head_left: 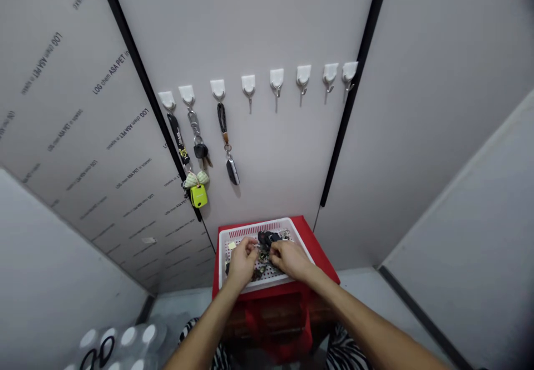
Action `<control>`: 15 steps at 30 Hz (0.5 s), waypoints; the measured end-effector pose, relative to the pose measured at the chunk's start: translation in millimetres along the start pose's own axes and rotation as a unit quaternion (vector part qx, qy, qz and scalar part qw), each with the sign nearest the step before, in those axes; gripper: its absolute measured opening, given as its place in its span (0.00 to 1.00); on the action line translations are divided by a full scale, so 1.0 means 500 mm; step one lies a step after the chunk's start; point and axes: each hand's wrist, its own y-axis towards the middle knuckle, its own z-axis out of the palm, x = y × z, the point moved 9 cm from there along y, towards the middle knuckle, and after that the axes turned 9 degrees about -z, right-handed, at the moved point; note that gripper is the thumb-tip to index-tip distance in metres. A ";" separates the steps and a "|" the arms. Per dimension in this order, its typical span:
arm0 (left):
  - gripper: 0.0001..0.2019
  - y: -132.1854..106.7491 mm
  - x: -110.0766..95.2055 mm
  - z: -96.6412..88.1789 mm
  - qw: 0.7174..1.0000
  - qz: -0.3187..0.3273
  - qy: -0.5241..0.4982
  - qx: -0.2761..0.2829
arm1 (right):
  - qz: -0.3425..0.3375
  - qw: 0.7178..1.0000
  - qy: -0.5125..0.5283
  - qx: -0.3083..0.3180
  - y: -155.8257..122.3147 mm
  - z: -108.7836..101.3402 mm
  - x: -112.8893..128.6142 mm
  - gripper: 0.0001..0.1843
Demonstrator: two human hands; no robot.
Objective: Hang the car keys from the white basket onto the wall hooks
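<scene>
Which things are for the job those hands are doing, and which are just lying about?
Likely for the job: basket, dark clump in it, red base, hooks, hung keys.

Probably just lying about: bottles, black loops.

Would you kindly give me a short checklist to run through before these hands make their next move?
1. Left hand within the white basket's area: ok.
2. Right hand at the dark items there: ok.
3. Firm grip by either hand: cannot tell; the fingers hide what they may hold.
4. Basket resting on the red surface: ok.
5. Bare hooks available: ok, five.
6. Hanging key sets on their hooks: ok, three.
</scene>
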 end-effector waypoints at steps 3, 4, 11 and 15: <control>0.10 -0.001 0.012 0.017 0.998 -0.013 0.056 0.038 | -0.012 1.000 0.002 0.003 0.000 -0.001 0.008 0.08; 0.12 -0.003 0.013 0.024 0.994 -0.011 0.092 0.051 | -0.009 1.000 -0.003 0.012 0.001 0.001 0.009 0.10; 0.20 -0.012 0.013 0.032 0.967 -0.030 0.243 0.067 | 0.052 0.997 -0.019 0.055 0.004 0.019 -0.003 0.09; 0.20 -0.012 0.018 0.023 0.973 -0.039 0.221 0.045 | 0.042 0.998 0.034 0.042 0.003 0.028 -0.006 0.08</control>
